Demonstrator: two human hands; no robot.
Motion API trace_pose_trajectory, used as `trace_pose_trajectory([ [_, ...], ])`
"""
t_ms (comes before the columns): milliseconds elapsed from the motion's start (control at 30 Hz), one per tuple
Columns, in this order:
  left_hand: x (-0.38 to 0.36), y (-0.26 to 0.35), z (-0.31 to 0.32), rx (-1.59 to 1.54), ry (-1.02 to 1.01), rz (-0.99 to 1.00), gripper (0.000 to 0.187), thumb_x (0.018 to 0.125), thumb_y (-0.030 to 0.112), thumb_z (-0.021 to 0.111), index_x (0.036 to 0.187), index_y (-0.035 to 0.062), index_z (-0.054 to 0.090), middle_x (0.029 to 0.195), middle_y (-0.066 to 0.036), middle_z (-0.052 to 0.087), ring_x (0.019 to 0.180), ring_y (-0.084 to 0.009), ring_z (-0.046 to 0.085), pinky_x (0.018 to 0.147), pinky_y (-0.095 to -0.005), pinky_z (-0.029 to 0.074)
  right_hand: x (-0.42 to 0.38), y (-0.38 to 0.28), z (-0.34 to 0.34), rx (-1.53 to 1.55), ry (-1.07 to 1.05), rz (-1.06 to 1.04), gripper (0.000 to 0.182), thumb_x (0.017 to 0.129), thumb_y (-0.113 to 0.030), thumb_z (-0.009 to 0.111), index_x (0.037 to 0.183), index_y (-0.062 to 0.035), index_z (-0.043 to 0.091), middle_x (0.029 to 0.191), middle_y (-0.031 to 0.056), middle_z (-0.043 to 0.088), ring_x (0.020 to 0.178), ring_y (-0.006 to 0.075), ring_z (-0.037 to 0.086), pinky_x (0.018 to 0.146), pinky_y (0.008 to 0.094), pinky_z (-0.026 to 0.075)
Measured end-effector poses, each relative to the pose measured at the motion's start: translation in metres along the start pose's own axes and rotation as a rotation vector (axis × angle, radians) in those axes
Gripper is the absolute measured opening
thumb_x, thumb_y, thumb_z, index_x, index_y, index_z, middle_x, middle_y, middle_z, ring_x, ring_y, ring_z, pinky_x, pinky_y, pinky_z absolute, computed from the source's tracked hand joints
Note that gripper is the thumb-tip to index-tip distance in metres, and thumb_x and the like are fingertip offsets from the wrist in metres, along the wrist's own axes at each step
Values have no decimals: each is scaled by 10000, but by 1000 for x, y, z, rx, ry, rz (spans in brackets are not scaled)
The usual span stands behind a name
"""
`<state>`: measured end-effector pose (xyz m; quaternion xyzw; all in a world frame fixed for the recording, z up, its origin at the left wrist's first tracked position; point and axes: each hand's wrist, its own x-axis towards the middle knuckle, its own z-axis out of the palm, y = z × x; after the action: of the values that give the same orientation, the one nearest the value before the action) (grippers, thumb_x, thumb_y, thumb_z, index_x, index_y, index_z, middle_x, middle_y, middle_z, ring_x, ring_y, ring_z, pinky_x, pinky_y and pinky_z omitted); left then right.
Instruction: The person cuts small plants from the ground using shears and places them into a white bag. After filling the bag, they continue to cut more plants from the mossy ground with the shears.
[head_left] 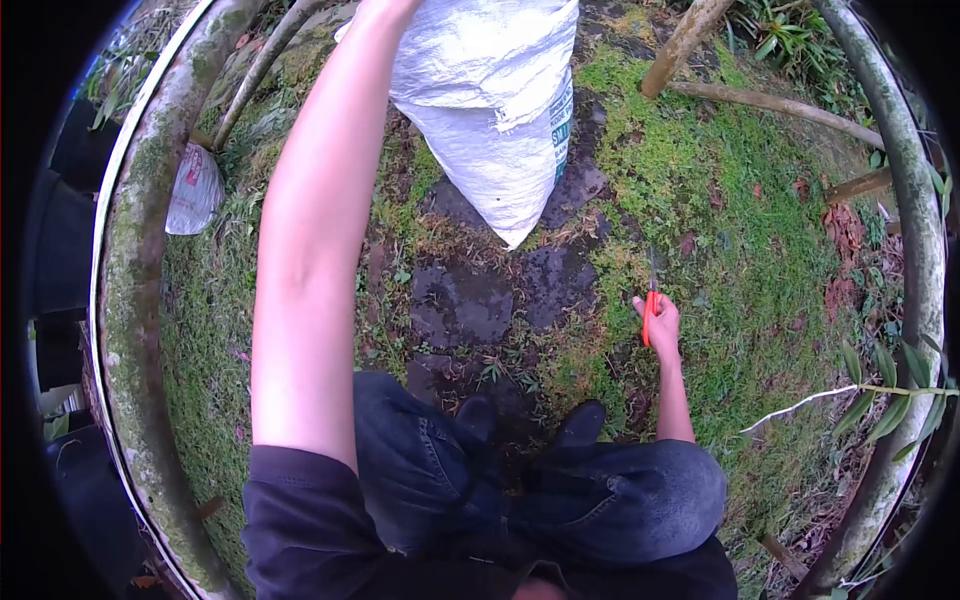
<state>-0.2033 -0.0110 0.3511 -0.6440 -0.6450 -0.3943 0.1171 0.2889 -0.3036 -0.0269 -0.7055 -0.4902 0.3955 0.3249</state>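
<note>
so far: left arm raised, left hand point(385, 8) at the top edge of frame, gripping the neck of a white woven plastic sack point(495, 100) hanging above mossy ground point(740, 230); fingers out of view, grip unclear. right hand point(662, 325) low, closed on orange-handled shears point(650, 300), blades toward the moss. sack looks partly filled; no cut clumps visible, gathering seems midway.

White woven sack point(490, 110) with green print above the fingers; orange-handled shears point(649, 310) inside them; mossy green ground point(720, 230).
</note>
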Motion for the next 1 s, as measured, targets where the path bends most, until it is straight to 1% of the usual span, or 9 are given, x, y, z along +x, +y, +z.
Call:
trace_pose_trajectory([
  [67,-17,12,-18,-151,-84,24,151,822,152,767,917,42,808,844,-187,757,816,-306,752,809,-391,580,-5,-20,-2,-7,-2,0,338,859,-291,845,832,-73,588,667,-70,523,597,52,431,547,261,360],
  [233,-27,31,-31,-26,-25,-23,96,805,143,796,821,49,809,753,-163,741,737,-276,740,751,-382,578,-13,-21,-4,45,1,-12,313,880,-277,829,851,-98,575,668,-97,481,590,25,378,538,247,292],
  [333,-29,32,-25,-136,165,137,104,827,143,776,821,40,790,760,-159,739,726,-284,731,739,-402,573,-18,-20,-9,41,3,-6,316,877,-277,831,850,-96,573,666,-99,477,586,27,374,538,245,288],
  [533,-36,58,-30,21,112,152,91,857,116,749,908,40,746,799,-153,730,741,-329,697,716,-441,547,-28,-15,-15,24,32,17,390,834,-330,859,788,-85,559,648,-66,503,587,62,422,548,271,355],
  [633,-42,70,-4,34,668,335,119,869,146,744,944,54,747,775,-138,712,793,-331,686,748,-435,536,-29,-10,-16,32,49,0,412,831,-337,861,766,-89,539,641,-66,491,587,65,420,550,271,359],
  [833,-73,105,-16,-221,289,195,159,860,196,739,907,43,740,956,-164,698,942,-340,651,803,-449,513,-32,-9,-21,-17,53,5,425,823,-351,866,747,-86,543,629,-58,494,575,67,421,539,273,360],
  [933,-102,125,-6,98,444,413,191,859,225,744,833,37,730,913,-173,690,850,-364,650,767,-466,515,-34,-9,-20,9,49,3,413,823,-352,866,761,-80,560,633,-53,511,575,68,435,535,276,366],
  [967,-106,129,10,23,610,493,257,864,256,740,756,26,708,794,-182,661,737,-395,636,724,-493,513,-35,-7,-20,7,50,9,411,823,-352,865,765,-78,565,635,-51,516,575,68,439,536,276,369],
  [1000,-116,133,18,-36,457,459,268,868,257,737,742,22,700,799,-191,659,728,-401,634,715,-500,512,-35,-6,-20,6,51,13,408,823,-352,865,768,-77,569,638,-50,521,576,68,443,537,276,372],
])
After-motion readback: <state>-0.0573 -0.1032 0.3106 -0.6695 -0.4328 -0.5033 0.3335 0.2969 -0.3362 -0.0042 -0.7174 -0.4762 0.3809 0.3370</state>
